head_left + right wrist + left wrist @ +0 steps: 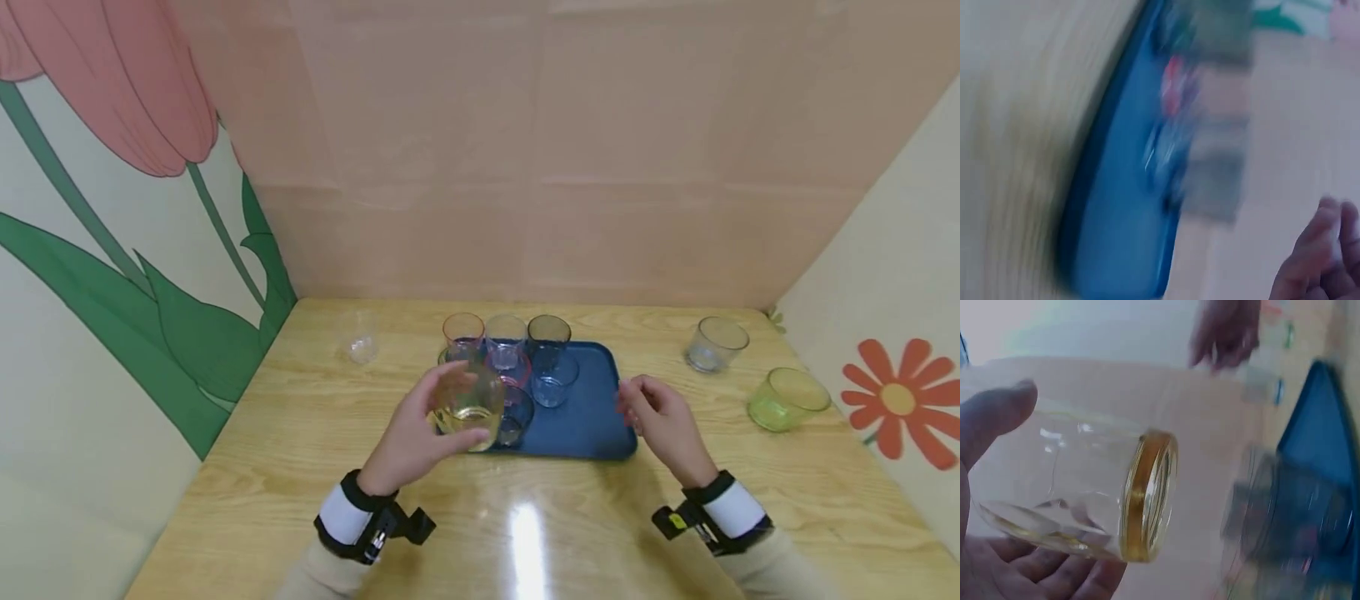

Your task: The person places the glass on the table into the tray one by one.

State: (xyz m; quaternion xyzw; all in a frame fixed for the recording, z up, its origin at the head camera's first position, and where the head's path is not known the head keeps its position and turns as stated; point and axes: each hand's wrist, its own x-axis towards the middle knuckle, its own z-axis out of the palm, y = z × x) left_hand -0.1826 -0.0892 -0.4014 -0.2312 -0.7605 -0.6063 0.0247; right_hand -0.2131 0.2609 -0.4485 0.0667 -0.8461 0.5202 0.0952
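My left hand (408, 437) grips a yellow-tinted glass (480, 408) around its side, over the left part of a blue tray (596, 429). In the left wrist view this glass lies tipped sideways in the picture, its thick amber base (1144, 500) away from the palm. My right hand (660, 412) hovers by the tray's right edge, fingers loosely curled around nothing. Several glasses crowd the tray's left and middle: an orange-rimmed one (463, 329), a clear one (506, 332), a dark one (549, 333), a blue one (555, 390) and a dark-rimmed one (517, 421). The held glass partly hides others.
On the wooden table (465, 517), a clear glass (362, 342) stands at the back left. To the right are a greyish glass (714, 346) and a green glass (783, 404). A pink-beige wall (525, 167) rises behind the table, with patterned panels at both sides.
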